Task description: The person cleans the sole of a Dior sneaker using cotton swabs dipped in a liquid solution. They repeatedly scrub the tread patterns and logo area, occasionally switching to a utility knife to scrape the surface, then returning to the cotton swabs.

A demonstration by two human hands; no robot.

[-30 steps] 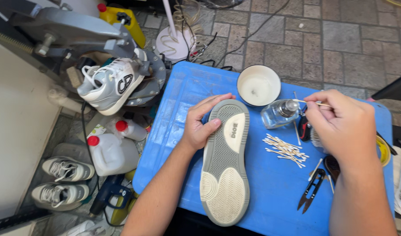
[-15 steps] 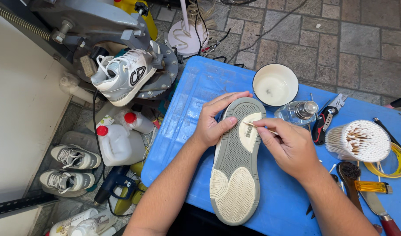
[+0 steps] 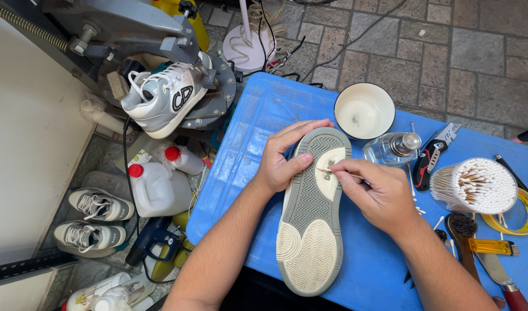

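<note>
A sneaker (image 3: 313,219) lies sole-up on the blue plastic table (image 3: 246,155), its grey and cream sole facing me. My left hand (image 3: 284,158) grips the shoe's upper left edge near the heel end, thumb on the sole. My right hand (image 3: 373,193) pinches a cotton swab (image 3: 328,170) whose tip touches the cream patch of the sole. Just beyond the shoe stand a white bowl (image 3: 364,110) and a small clear glass bottle (image 3: 392,147).
A tub packed with cotton swabs (image 3: 476,186), a black-and-red cutter (image 3: 428,161), a brush (image 3: 465,230), a yellow tape roll (image 3: 520,213) and knives lie at the right. At left, a grey sneaker (image 3: 160,98) sits on a metal machine; white jugs (image 3: 154,187) and two more sneakers (image 3: 94,222) are on the floor.
My right hand has come from the glass bottle at the right to the sole with a swab. The swab now touches the cream patch; the left hand has kept its hold.
</note>
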